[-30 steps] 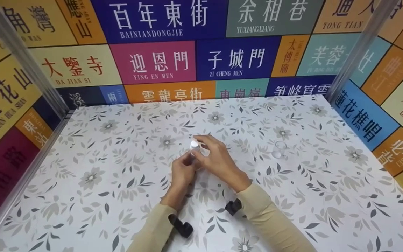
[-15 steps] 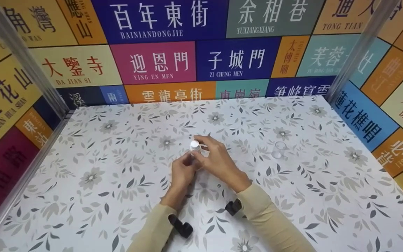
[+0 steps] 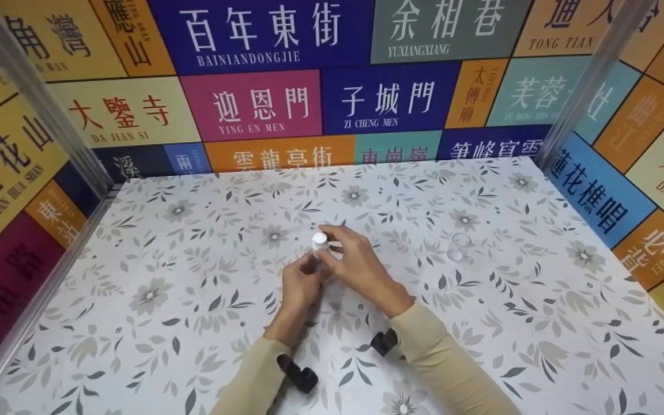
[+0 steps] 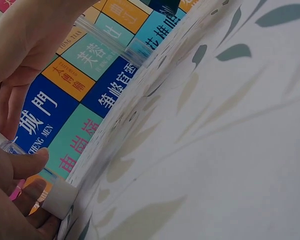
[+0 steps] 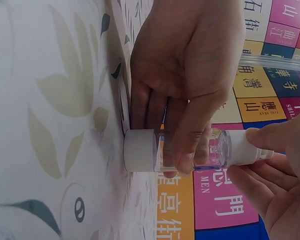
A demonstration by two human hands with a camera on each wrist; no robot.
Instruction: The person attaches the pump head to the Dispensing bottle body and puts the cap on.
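A small clear pump bottle with a white base and a white pump top stands upright between my two hands. My left hand grips its clear body, with thumb and fingers wrapped round it in the right wrist view. Up at the white collar, my right hand pinches with thumb and fingers. The white base is right at the tablecloth in the left wrist view. To the right of the hands lies a clear plastic cap on the cloth.
White floral cloth covers the table. A wall of coloured name panels rises behind and along both sides, with clear posts at the back corners. Black straps sit at both sleeve cuffs.
Both hands stay at the bottle in nearly the same place, with only a slight shift of the right fingers at the white top. The clear cap has not moved.
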